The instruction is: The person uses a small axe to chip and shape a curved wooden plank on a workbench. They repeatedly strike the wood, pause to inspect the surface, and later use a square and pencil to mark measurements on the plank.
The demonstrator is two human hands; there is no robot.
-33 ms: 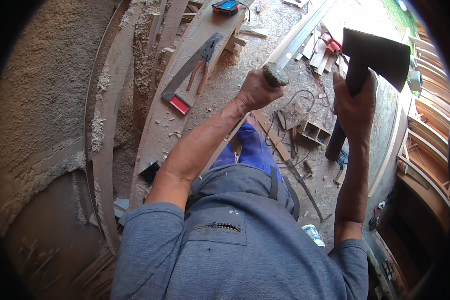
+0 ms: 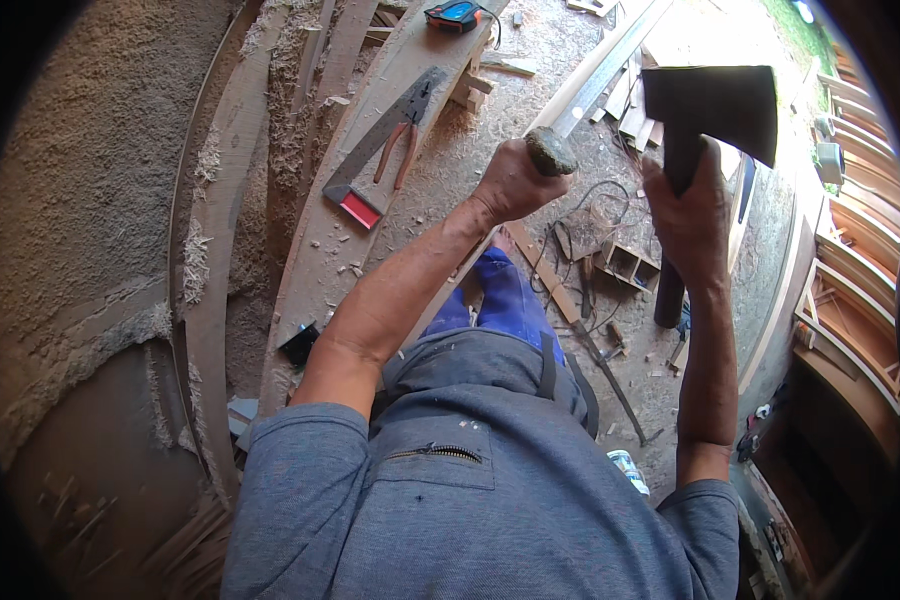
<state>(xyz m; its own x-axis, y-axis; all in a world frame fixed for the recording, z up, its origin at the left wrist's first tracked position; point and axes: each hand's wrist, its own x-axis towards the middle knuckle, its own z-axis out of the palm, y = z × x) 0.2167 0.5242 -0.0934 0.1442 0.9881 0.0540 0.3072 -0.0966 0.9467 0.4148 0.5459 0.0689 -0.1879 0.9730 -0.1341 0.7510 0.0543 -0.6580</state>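
My right hand [image 2: 692,220] grips the dark handle of a hatchet [image 2: 710,105], raised in front of me with its broad blade pointing to the right. To its left, my left hand [image 2: 515,180] is closed round a piece with a rounded, rough, grey-brown end [image 2: 551,151]. The rest of that piece is hidden by the fist, so its kind does not show. Past this hand, a long pale board [image 2: 600,75] runs away to the top right. The hatchet head and the rounded end are apart.
On a wide plank [image 2: 305,265] at left lie a try square [image 2: 370,145], pliers [image 2: 397,155] and a tape measure [image 2: 453,15]. Cables [image 2: 600,195], wood offcuts and a hollow block [image 2: 630,266] litter the floor. Curved wooden frames [image 2: 860,270] line the right side.
My right hand has carried the hatchet to the left, towards my left hand, and its blade has turned slightly. My left hand and the piece in it stay in place.
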